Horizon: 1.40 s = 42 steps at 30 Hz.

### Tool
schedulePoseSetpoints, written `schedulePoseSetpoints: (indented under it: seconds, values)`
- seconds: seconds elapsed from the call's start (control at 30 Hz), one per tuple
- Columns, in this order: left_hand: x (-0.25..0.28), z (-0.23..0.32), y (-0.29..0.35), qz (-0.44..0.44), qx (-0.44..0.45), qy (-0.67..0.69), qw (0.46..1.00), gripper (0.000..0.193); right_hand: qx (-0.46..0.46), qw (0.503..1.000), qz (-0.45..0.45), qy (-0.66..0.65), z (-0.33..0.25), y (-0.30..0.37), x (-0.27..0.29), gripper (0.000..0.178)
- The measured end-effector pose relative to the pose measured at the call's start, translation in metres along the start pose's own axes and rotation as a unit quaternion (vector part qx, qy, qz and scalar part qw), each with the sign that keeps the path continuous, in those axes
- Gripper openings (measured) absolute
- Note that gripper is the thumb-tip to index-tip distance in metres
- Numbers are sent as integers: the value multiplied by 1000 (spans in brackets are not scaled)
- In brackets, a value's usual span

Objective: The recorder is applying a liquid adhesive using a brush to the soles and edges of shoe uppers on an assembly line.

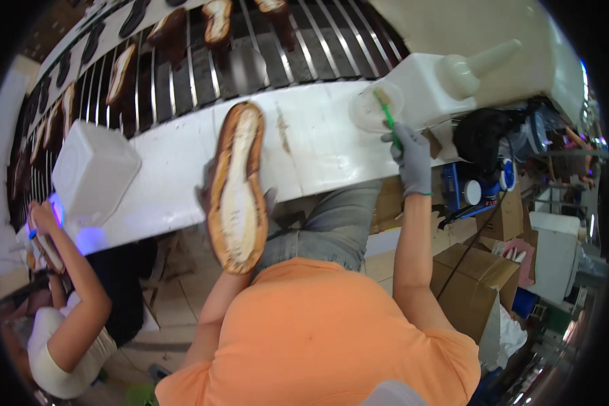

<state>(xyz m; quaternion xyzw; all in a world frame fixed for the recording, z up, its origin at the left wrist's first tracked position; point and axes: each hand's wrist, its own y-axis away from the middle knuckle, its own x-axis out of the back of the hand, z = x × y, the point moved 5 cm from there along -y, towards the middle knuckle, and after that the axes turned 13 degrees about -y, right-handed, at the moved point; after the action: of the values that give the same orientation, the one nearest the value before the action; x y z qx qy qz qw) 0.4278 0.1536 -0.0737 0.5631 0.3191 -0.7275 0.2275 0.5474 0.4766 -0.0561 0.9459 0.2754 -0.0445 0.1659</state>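
Observation:
A brown shoe upper (235, 189), bottom side up with its pale inner sole showing, is held over the white table edge by my left hand (271, 201). Grey-gloved fingers show on both sides of it; the palm is hidden underneath. My right hand (413, 160), also in a grey glove, is closed around a small green-handled brush (387, 114). The brush's bristles are over a round, shallow, translucent dish (362, 116) on the table. Whether they touch it, I cannot tell.
Beyond the white table (311, 145) runs a roller conveyor (311, 44) carrying several shoe uppers. A white square container (95, 169) stands at left, a white bottle (426, 84) at right. Another person (81, 318) works at far left. Cardboard boxes (470, 277) stand on the right.

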Motion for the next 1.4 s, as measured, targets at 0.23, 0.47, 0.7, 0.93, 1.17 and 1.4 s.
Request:
schedulePoseSetpoints:
  seconds: [0.23,0.47,0.7,0.93,1.17,1.4]
  values:
    - [16,-32,-9,63,62,62,994,52,74,964,-221,129,-25,69,-95,16]
    - [22,-29,-9,66,20,-75,995,49,234,882,-367,178,-12,137,-134,25]
    - [24,-12,-6,54,-203,-664,717,47,238,906,-275,216,-1,115,-133,22]
    - [30,-13,-6,42,-361,-832,419,48,248,908,-216,260,7,61,-145,17]
    - [30,-10,-8,65,-395,-832,385,50,217,919,-209,254,5,17,-150,17]
    - [20,-11,-9,99,-379,-808,440,49,121,907,-310,257,-5,65,-135,14]
